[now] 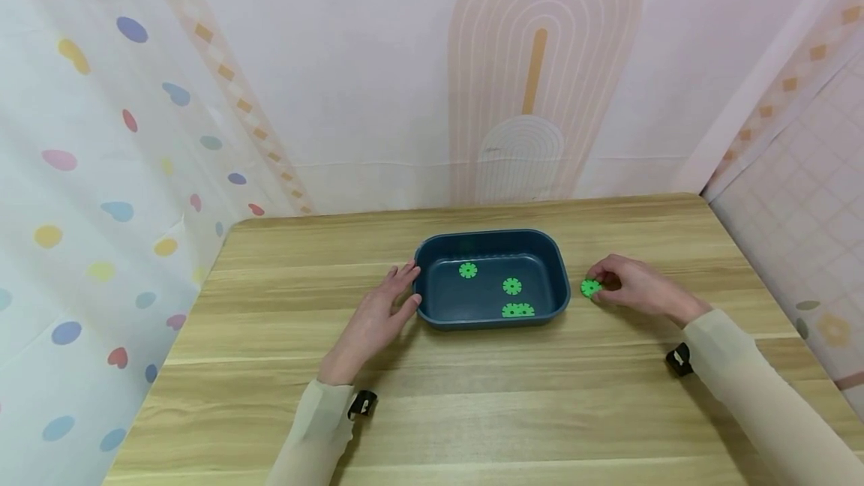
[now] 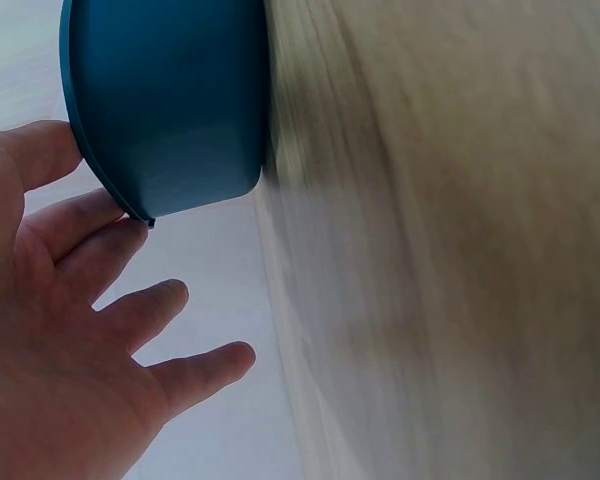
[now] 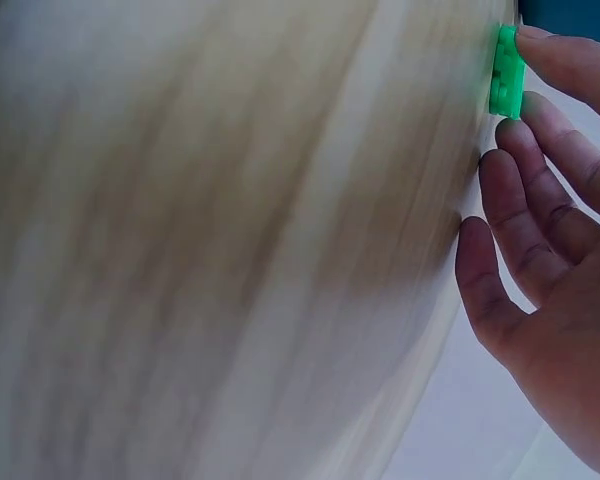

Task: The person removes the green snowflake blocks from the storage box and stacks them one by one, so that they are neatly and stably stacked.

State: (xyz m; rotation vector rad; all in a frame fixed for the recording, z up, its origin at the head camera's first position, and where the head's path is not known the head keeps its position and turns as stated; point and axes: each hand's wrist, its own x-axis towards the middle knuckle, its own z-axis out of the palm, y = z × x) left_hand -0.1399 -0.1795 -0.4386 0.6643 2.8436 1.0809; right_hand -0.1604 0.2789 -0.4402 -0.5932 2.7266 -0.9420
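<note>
A dark blue rectangular basin stands on the table with several green notched plastic discs on its floor. At its left end, the fingertips of my left hand touch the rim, fingers spread and fairly straight; the left wrist view shows the thumb and fingers along the basin's edge. To the right of the basin, my right hand pinches another green notched disc between thumb and finger. In the right wrist view that disc shows edge-on, close against the tabletop, with the other fingers curled beside it.
The wooden table reaches back to a printed curtain. More patterned cloth hangs along the left and right sides. A black strap is at the left wrist, and another black strap is at the right.
</note>
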